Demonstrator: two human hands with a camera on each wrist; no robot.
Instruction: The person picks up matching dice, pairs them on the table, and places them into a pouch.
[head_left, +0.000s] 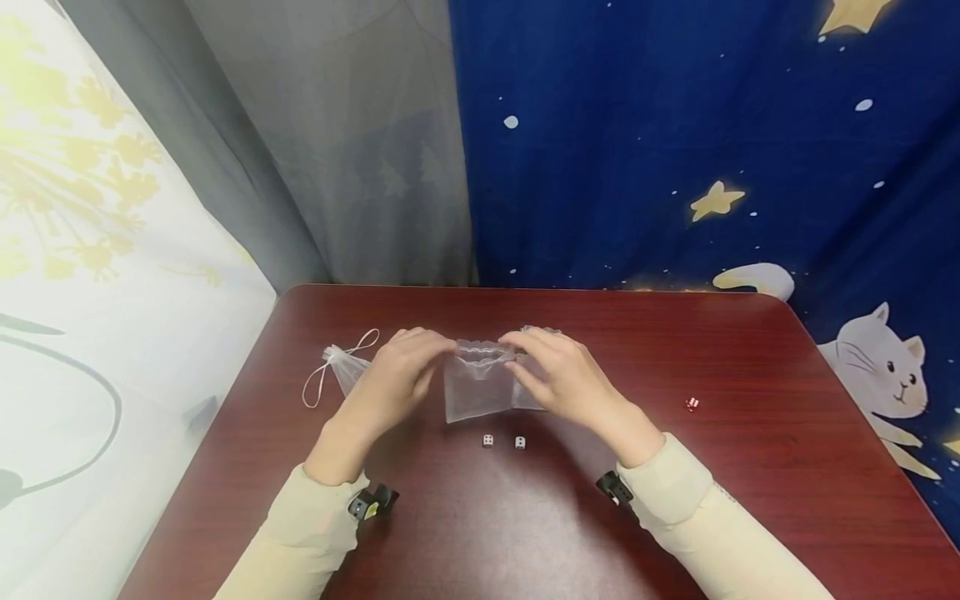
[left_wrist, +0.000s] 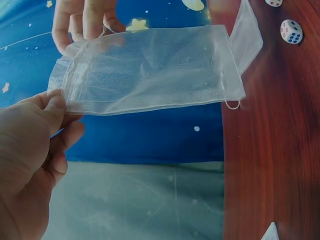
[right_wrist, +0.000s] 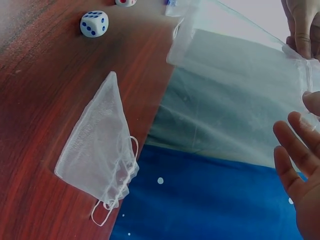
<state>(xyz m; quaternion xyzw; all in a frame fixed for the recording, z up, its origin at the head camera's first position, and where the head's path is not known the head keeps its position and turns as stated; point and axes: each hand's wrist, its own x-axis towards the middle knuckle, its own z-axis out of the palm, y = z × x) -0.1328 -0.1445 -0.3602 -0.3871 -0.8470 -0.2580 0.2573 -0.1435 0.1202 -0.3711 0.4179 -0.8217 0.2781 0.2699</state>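
A sheer white drawstring bag (head_left: pixel 478 392) hangs upright over the table, its gathered top edge held at both corners. On one corner, my left hand (head_left: pixel 396 371) pinches the hem between thumb and forefinger; the left wrist view shows this hand (left_wrist: pixel 25 155) close up. My right hand (head_left: pixel 562 375) pinches the opposite corner, its other fingers spread in the right wrist view. Through the mesh (left_wrist: pixel 150 70) the curtain shows. Two white dice, one left (head_left: pixel 488 441) and one right (head_left: pixel 521 442), sit on the table just in front of the bag.
A second sheer bag (right_wrist: pixel 97 150) lies flat behind my right hand. Past my left hand lies another bag (head_left: pixel 343 365), cinched, with looped cords. A red die (head_left: pixel 692 404) sits on the right side of the dark red table (head_left: pixel 600 533). Curtains (head_left: pixel 600 167) hang behind.
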